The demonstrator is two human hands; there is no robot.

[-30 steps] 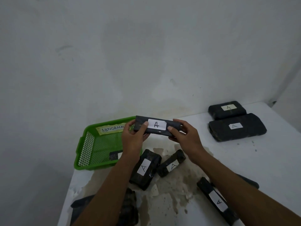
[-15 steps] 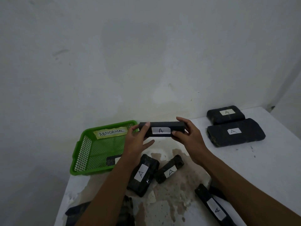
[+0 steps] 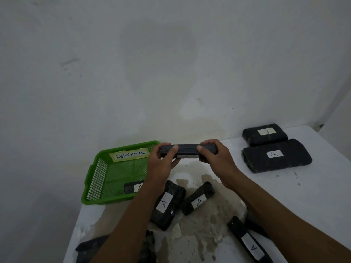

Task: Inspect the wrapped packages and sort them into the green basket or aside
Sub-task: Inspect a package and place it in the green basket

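I hold a long black wrapped package (image 3: 188,149) level in the air above the table. My left hand (image 3: 161,164) grips its left end and my right hand (image 3: 216,160) grips its right end. Its white label has turned to the underside and only an edge shows. The green basket (image 3: 98,179), tagged ABNORMAL, sits to the left and holds one small black package (image 3: 131,187) with an A label. Two large black packages (image 3: 265,134) (image 3: 276,155) marked A lie at the back right.
Below my hands lie two labelled packages (image 3: 168,204) (image 3: 197,200) on a stained patch of the white table (image 3: 313,190). Another long package (image 3: 247,242) lies at the front right, and a dark one (image 3: 89,247) at the front left edge. A wall stands close behind.
Both hands have rolled the held package away from me, so its A label went from facing me to the underside. The package stayed in the same place above the table.
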